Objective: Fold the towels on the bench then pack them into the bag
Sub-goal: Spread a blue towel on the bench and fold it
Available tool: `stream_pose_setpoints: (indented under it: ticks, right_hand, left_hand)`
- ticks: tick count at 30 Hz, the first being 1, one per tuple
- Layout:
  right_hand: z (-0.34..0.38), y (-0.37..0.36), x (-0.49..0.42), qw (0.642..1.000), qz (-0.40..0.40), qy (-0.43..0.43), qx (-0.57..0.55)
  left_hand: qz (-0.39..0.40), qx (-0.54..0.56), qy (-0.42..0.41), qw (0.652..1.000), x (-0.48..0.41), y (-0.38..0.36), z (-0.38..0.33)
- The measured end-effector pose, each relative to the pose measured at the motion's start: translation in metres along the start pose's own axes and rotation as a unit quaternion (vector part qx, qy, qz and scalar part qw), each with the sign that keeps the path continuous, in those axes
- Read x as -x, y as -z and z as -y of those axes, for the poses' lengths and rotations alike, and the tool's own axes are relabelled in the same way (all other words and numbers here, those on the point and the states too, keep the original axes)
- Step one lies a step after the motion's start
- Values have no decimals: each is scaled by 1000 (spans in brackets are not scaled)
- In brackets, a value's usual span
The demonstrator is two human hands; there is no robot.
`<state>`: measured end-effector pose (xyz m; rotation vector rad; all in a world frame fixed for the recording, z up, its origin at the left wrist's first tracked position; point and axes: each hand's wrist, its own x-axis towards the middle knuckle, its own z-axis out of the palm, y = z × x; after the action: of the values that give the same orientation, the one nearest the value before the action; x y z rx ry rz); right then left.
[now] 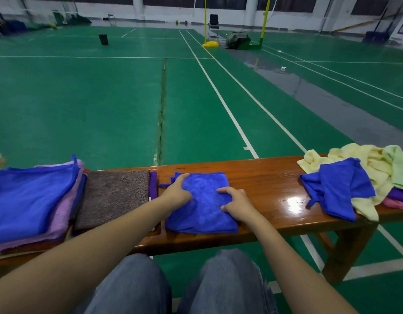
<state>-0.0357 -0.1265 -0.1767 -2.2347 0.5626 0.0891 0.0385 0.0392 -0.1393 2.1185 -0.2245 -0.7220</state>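
Where the royal-blue microfibre towel (202,211) lies: middle of the glossy brown wooden table (264,184), folded to a rectangle, creased between the hands.
Left hand (176,190): presses its left part, thumb stretched out.
Right hand (235,200): fingers bent, tips on the cloth; pinching or not, cannot tell.

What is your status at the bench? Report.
Left hand flat on folded blue towel; right hand on it too, grip unclear. Unfolded pile waits right, stacks left. No bag in view.
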Motion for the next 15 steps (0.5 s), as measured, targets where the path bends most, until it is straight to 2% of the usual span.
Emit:
stream_pose_setpoints:
  ticks: [3, 7, 11, 15]
  right_hand:
    - [0, -1, 0, 1000, -1, 1, -29]
    - [5, 8, 8, 992, 14, -4, -128]
    - [23, 21, 23, 983, 4, 52, -174]
    - [62, 22, 34, 973, 32, 103, -202]
  left_hand:
    - [14, 12, -40, 999, 2, -1, 3]
    - [21, 28, -53, 998, 5, 11, 6]
    - [51, 38, -92, 994, 14, 29, 11]
    - [42, -17, -128, 991, 35, 74, 12]
